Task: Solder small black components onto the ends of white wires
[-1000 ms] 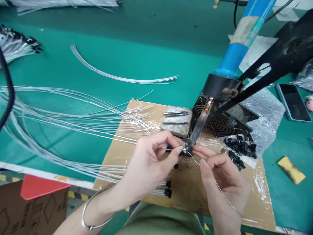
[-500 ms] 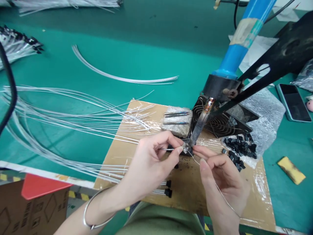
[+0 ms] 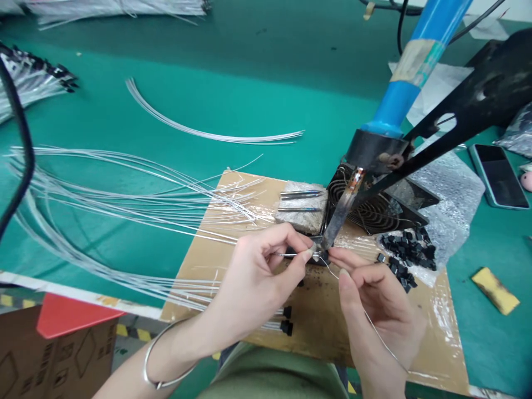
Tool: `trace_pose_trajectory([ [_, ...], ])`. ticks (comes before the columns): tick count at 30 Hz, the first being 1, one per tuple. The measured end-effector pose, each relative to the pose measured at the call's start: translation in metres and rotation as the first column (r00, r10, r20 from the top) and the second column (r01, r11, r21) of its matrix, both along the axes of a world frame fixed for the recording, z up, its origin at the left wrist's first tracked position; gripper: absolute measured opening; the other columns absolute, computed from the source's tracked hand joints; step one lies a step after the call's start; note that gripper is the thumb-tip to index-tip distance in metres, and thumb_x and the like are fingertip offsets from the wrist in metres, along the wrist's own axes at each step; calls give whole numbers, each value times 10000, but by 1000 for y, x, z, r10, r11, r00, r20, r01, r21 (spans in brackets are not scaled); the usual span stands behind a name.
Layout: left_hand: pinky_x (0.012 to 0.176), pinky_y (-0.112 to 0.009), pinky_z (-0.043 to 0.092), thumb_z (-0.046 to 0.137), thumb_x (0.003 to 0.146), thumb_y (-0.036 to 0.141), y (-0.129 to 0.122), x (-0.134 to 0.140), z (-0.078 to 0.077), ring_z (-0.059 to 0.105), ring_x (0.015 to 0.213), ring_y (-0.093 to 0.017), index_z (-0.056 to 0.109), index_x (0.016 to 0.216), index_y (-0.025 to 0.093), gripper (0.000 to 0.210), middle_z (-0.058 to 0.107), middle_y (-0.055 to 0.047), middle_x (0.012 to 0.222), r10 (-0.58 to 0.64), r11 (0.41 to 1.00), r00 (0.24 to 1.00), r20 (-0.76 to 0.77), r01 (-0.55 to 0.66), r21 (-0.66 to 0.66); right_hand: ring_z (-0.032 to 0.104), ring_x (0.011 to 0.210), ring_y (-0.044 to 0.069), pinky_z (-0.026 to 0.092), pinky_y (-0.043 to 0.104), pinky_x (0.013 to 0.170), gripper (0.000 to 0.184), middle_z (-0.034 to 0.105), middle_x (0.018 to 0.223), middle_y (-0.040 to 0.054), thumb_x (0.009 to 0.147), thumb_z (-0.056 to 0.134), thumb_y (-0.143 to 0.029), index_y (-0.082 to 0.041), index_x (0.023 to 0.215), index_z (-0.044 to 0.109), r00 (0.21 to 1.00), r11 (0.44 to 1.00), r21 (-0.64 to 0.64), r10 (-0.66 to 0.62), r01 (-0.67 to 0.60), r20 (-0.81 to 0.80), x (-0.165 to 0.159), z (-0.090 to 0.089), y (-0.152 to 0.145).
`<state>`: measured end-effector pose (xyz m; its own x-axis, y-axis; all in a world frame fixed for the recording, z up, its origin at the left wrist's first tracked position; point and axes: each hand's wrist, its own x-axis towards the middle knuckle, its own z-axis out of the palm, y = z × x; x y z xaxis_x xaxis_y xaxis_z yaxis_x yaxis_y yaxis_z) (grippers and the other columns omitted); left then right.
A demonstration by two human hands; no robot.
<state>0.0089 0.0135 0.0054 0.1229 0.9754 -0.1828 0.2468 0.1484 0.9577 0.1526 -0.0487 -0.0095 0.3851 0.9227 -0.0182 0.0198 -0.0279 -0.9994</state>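
Note:
My left hand [image 3: 260, 288] is closed, pinching the end of a thin wire [image 3: 291, 255] between thumb and fingertips. My right hand [image 3: 378, 310] is closed on a strand of solder wire [image 3: 385, 344], which runs across the palm and out past the thumb. The solder's tip meets the pinched wire end just under the tip of a soldering iron [image 3: 339, 216]. Whether a small part sits at that joint is too fine to make out. The iron, with its blue handle [image 3: 388, 105], is held point-down in a black stand arm [image 3: 440, 122].
White wires [image 3: 124, 183] fan across a brown board [image 3: 199, 260]; another bundle [image 3: 216, 136] lies behind. A grey block [image 3: 299, 208] bears metal rods beside a black fan [image 3: 366, 205]. Small black housings [image 3: 409, 249], a yellow sponge [image 3: 494, 290] and a phone [image 3: 499, 174] lie to the right.
Both hands, the solder wire and the iron keep almost the same positions. The whole view has shifted only very slightly.

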Motion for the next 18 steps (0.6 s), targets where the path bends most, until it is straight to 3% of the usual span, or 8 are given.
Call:
trace_pose_trajectory([
  [6, 472, -247, 262, 647, 857, 267, -1, 0, 0, 585, 596, -150, 716, 737, 177, 164, 750, -81, 750, -8, 1000, 1000, -2, 8, 9, 807, 1115, 119, 600, 181, 1017, 197, 849, 1185, 15, 1005, 707, -179, -241, 829, 645, 1000, 1000, 14, 7, -8, 23, 0, 0, 0],
  [9, 474, -250, 276, 648, 847, 278, 0, 0, -1, 610, 622, -162, 715, 738, 176, 163, 772, -104, 810, 1, 1000, 1000, -1, -1, 0, 804, 1125, 129, 595, 196, 1023, 202, 844, 1202, 23, 1013, 699, -205, -236, 824, 636, 1000, 1000, 8, 7, -7, 25, 0, -1, 0],
  [18, 506, -249, 356, 681, 825, 287, -2, 0, -3, 647, 680, -180, 715, 736, 177, 146, 778, -116, 852, 10, 999, 1000, 3, -10, -43, 801, 1124, 188, 600, 286, 972, 199, 846, 1157, 57, 1007, 703, -221, -240, 820, 637, 975, 998, 59, -7, -7, 223, 2, -9, -2],
])
